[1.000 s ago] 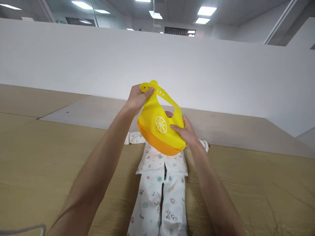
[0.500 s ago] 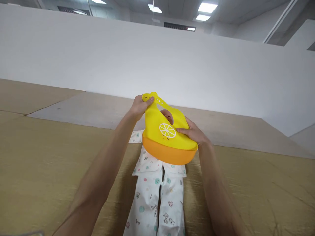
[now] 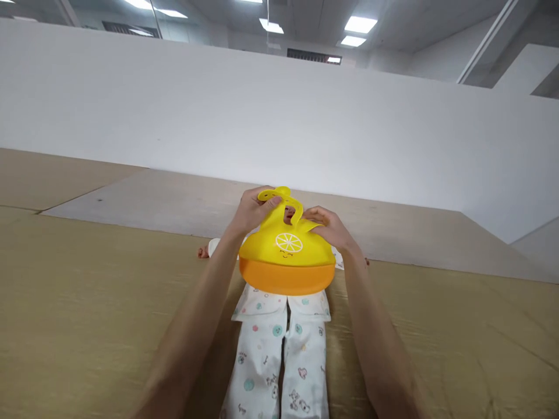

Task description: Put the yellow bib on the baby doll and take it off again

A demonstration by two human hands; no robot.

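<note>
One yellow silicone bib (image 3: 283,256), orange pocket along its lower edge, lemon-slice print, sits lower and flatter than in the prior frame, just below both grips. Left hand (image 3: 254,210) closed on one strap (image 3: 275,195); right hand (image 3: 331,227) clasps the opposite upper edge. Beneath: one baby doll (image 3: 289,214), head showing through the neck hole, in one white printed sleepsuit (image 3: 279,343), on a tan mat (image 3: 87,302).

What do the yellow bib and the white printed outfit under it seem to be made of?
The bib looks like soft silicone: smooth, with a low sheen, and its strap curves limply beside the left hand. The white outfit looks like matte cotton fabric, going by its soft creases and printed dots, though the weave is too fine to confirm.
</note>
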